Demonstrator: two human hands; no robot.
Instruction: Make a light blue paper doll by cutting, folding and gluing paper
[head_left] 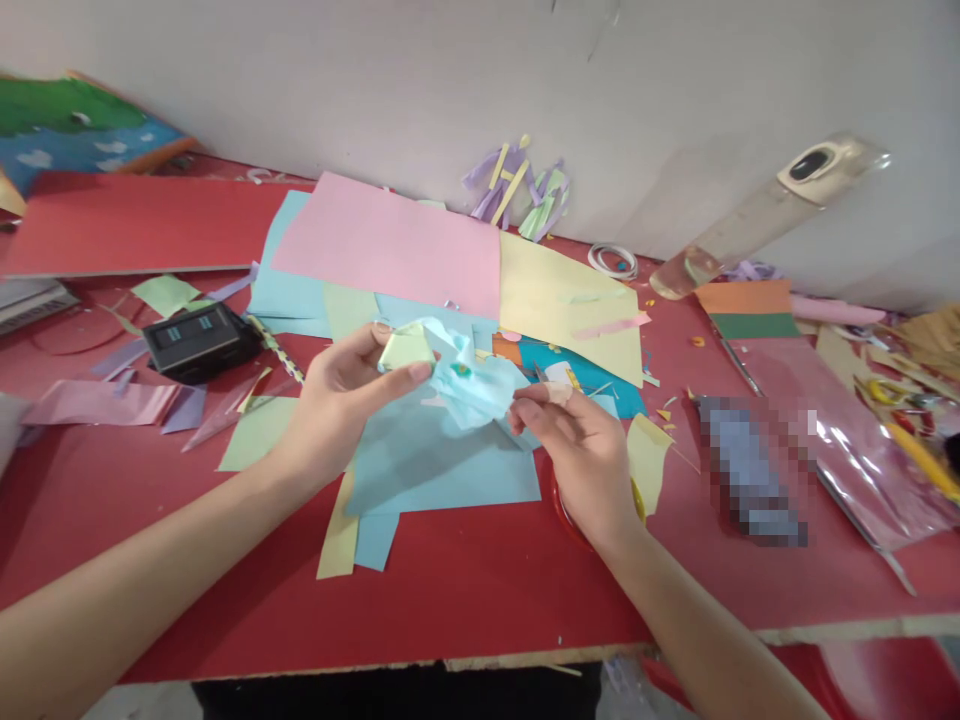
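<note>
A light blue crumpled paper flower (480, 388) with a small green and orange middle is held up between my hands. My left hand (337, 390) pinches a pale green folded paper piece (407, 347) at the flower's left side, thumb in front. At the right edge of the flower, the fingertips of my right hand (589, 450) are closed on the blue paper. Below lies a flat light blue sheet (450, 475). A red and yellow ring-shaped thing (558, 500) shows partly from under my right hand, the rest hidden.
Pink (397, 240) and yellow (559, 290) sheets lie behind. A black box (199, 342) and paper scraps sit left. On the right are a blurred-out object (750, 470), a clear plastic sleeve (862, 430) and a water bottle (772, 215) leaning on the wall.
</note>
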